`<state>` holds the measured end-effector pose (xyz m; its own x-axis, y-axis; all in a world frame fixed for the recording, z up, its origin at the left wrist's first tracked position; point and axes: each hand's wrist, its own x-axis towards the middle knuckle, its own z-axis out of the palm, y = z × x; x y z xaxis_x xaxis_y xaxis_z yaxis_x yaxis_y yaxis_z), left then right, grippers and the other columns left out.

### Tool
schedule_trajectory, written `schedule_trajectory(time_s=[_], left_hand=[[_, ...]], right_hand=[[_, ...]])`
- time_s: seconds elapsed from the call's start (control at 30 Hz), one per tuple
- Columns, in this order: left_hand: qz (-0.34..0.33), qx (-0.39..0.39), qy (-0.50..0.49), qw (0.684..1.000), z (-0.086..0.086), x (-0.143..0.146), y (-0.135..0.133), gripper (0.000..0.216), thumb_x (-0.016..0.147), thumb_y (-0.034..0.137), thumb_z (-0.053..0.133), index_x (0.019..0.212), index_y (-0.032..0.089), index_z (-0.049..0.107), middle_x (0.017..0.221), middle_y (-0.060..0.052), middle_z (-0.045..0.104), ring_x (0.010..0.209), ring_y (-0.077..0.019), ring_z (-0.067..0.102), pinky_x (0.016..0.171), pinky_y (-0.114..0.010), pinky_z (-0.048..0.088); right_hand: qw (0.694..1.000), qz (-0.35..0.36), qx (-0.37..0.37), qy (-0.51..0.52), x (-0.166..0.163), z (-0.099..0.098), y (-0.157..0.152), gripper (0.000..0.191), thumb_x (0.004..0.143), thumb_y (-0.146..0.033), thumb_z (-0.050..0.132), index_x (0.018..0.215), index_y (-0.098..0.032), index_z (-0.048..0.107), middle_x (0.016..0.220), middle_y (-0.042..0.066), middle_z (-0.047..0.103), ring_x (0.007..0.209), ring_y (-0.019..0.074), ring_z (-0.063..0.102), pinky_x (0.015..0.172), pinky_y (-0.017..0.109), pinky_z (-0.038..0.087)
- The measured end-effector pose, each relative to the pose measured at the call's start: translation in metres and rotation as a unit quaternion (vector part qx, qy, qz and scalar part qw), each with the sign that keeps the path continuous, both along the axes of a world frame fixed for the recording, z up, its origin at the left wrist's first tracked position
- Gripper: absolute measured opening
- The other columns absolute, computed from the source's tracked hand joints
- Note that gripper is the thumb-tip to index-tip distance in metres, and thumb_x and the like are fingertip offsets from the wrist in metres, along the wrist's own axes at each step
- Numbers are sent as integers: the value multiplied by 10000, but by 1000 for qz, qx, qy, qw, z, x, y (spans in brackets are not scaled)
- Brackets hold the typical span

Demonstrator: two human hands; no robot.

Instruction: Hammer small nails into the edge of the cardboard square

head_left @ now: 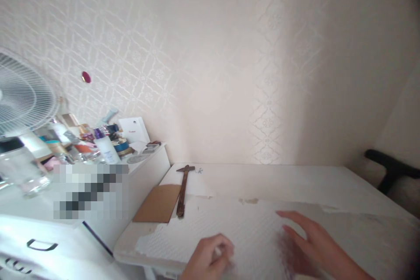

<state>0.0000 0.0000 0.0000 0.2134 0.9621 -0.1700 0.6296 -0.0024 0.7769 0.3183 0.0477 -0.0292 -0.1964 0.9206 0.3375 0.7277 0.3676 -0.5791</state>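
the hammer (182, 192) and brown board (156, 204) lie leftward on the desk (262, 180), perhaps leaving room for right hand (313, 232), fingers spread, and left hand (210, 254), curled, any pinch unclear.

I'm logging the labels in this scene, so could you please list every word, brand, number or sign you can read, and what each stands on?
No text is legible.
White box: small reddish print and a dark mark, too small to read.
Purple-capped bottle: faint print, too blurred to read.
Hammer and table: no lettering visible.
Pixelated patch: hides whatever is beneath.
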Motion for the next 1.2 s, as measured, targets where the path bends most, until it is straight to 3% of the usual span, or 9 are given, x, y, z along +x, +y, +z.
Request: schedule_trajectory(time_s=[0.03, 0.1, 0.2, 0.3, 0.47, 0.6, 0.8, 1.0, 1.2], left_hand=[[-28, 71, 0, 997, 6, 9, 17, 214, 856, 314, 516, 930, 191, 675, 955, -39, 685, 937, -168, 605, 877, -265, 455], [-9, 180, 39, 983, 17, 18, 49, 209, 829, 207, 496, 954, 175, 660, 1026, -68, 676, 1001, -188, 585, 932, -299, 423], [52, 231, 133, 963, 29, 8, 84, 250, 827, 148, 445, 986, 148, 638, 1036, -91, 667, 1004, -196, 585, 944, -325, 408], [121, 246, 242, 931, 38, -30, 101, 258, 849, 161, 416, 1012, 140, 614, 1069, -101, 647, 1026, -209, 579, 943, -324, 399], [206, 164, 407, 875, 39, -100, 103, 304, 861, 176, 380, 1101, 97, 550, 1154, -168, 594, 1097, -259, 556, 916, -360, 409], [198, 101, 441, 870, 28, -127, 102, 407, 859, 225, 425, 1221, 41, 451, 1305, -217, 488, 1233, -278, 460, 964, -360, 389], [142, 84, 467, 868, 33, -121, 102, 382, 837, 129, 421, 1215, 106, 469, 1258, -186, 535, 1166, -259, 526, 939, -369, 421], [128, 201, 523, 818, 39, -115, 102, 505, 820, -38, 297, 1298, 60, 424, 1346, -202, 471, 1289, -226, 415, 1043, -352, 354], [128, 260, 540, 790, 45, -92, 99, 535, 821, -36, 326, 1336, 85, 409, 1450, -187, 355, 1295, -254, 418, 1042, -350, 385]], right_hand=[[1000, 7, 16, -17, -13, 2, 16, 433, 887, -425, 369, 1210, -266, 610, 1228, 89, 610, 1146, 240, 550, 1013, 416, 414], [996, -19, 51, -71, -36, 1, 43, 485, 896, -379, 327, 1269, -183, 566, 1324, 122, 534, 1240, 246, 465, 1056, 434, 349], [980, -97, 62, -161, -52, -12, 68, 498, 893, -328, 331, 1310, -135, 525, 1399, 159, 444, 1304, 303, 373, 1052, 523, 301], [971, -121, 48, -201, -49, -27, 73, 493, 905, -321, 325, 1300, -109, 530, 1354, 173, 492, 1277, 297, 411, 1043, 503, 311], [969, -113, 58, -211, -43, -36, 73, 461, 916, -300, 299, 1238, -135, 585, 1315, 136, 539, 1254, 279, 438, 1036, 480, 322], [967, -119, 65, -215, -44, -36, 75, 454, 921, -300, 294, 1217, -139, 598, 1297, 133, 554, 1247, 277, 444, 1033, 475, 322], [968, -113, 79, -210, -43, -39, 75, 442, 925, -298, 305, 1208, -128, 599, 1280, 144, 563, 1231, 277, 457, 1022, 471, 325], [967, -113, 77, -215, -44, -37, 75, 433, 925, -287, 315, 1212, -130, 598, 1284, 140, 561, 1226, 281, 462, 1018, 467, 332], [970, -113, 72, -204, -44, -38, 75, 429, 918, -290, 331, 1207, -125, 602, 1288, 148, 556, 1237, 290, 450, 1029, 484, 319]])
